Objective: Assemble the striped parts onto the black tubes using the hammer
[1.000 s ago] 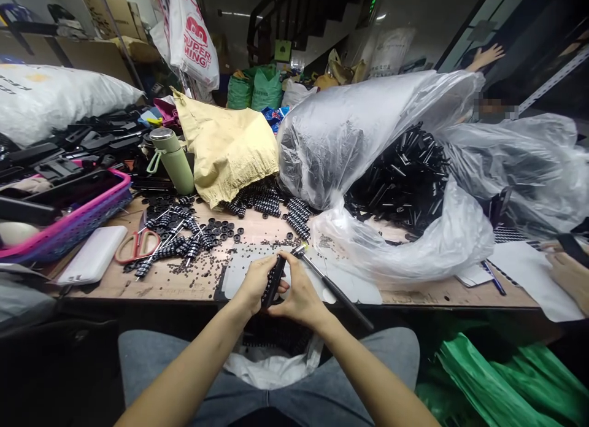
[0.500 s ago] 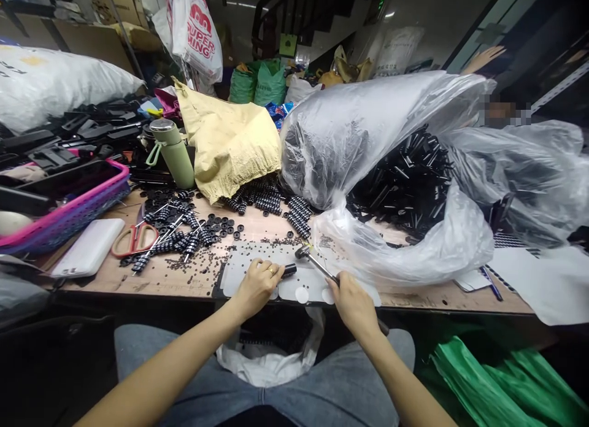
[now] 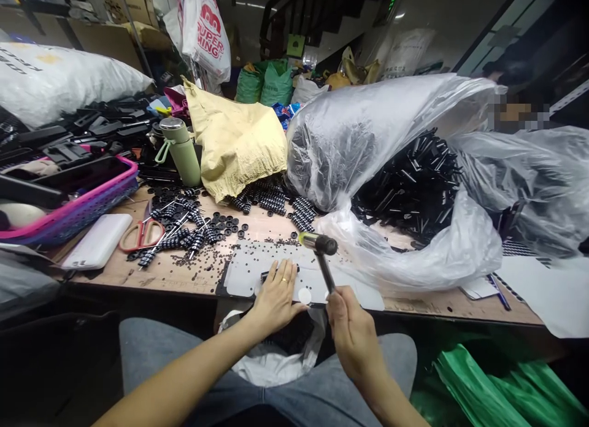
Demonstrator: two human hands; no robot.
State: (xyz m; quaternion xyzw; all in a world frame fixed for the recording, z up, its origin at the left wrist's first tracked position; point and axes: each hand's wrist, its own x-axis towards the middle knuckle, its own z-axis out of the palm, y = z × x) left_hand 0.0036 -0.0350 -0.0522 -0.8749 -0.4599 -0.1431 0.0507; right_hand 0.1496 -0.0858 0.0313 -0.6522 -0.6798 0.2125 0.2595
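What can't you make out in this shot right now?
All in the head view:
- Black piece: middle hidden under the left hand.
- Hammer: lower handle hidden by the right hand.
- Pink basket: cut off by the left edge.
- Black bits: too small to identify.

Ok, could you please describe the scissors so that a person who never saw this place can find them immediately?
Start from the big pink-rimmed basket on the left. To its right lies a flat white block, and right of that are the scissors. Two reddish loop handles set them apart from the black-and-white patterned pieces beside them.
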